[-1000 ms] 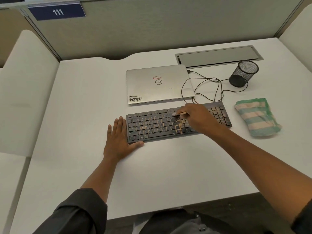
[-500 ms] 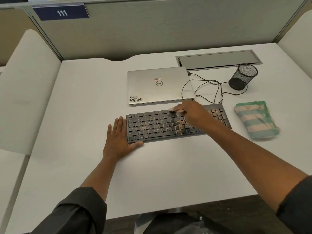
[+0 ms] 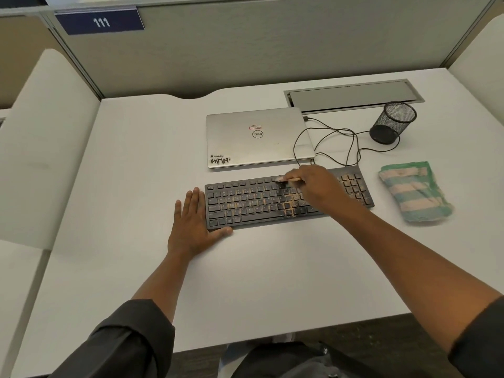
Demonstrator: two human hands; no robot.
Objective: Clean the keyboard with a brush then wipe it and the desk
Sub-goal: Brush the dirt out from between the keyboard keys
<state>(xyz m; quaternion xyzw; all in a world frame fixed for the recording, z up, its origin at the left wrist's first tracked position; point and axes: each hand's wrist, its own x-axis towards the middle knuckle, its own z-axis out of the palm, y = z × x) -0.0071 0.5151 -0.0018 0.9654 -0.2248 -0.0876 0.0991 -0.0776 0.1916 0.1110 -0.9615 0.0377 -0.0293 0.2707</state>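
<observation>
On the desk (image 3: 259,282), right hand (image 3: 319,186) grips brush (image 3: 289,180) over dusty keyboard (image 3: 245,203).

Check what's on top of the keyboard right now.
On the keyboard: brownish dust mid-right, the right hand gripping a brush over the upper rows. Keys under that hand are hidden. The left hand touches its left edge.

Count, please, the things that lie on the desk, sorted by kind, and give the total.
Keyboard: 1
Brush, held by the right hand: 1
Closed laptop: 1
Black cable: 1
Mesh pen cup: 1
Striped cloth: 1
Total: 6
</observation>
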